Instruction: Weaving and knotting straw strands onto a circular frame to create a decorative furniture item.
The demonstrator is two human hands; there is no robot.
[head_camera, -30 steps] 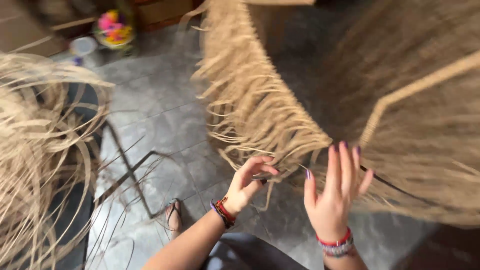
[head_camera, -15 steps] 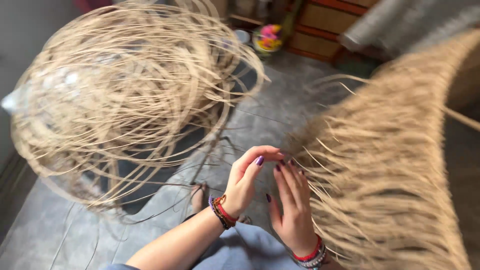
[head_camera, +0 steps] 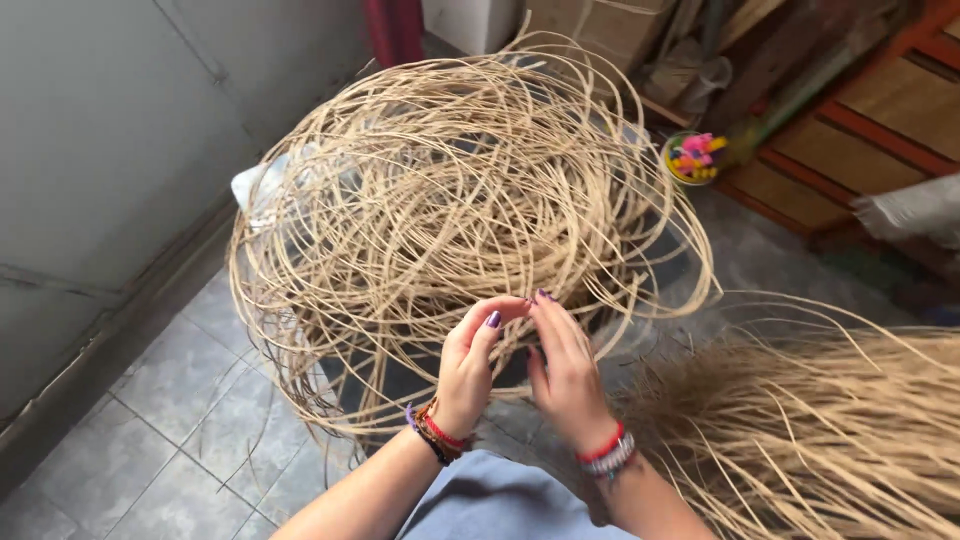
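Note:
A large loose coil of tan rattan strands fills the middle of the head view, lying on the grey tiled floor. My left hand and my right hand are raised together at the coil's near edge, fingertips touching, pinching thin strands between them. A bundle of long straw-coloured fibres fans out at the lower right, beside my right forearm. Both wrists wear bead bracelets.
A grey wall runs along the left. At the back right stand wooden shelving and a small bowl of bright coloured bits. Grey floor tiles show at the lower left.
The view has swung left from the fringed fibre piece to the rattan coil. My hands have come together, from spread apart at the fringe to pinching strands at the coil's edge.

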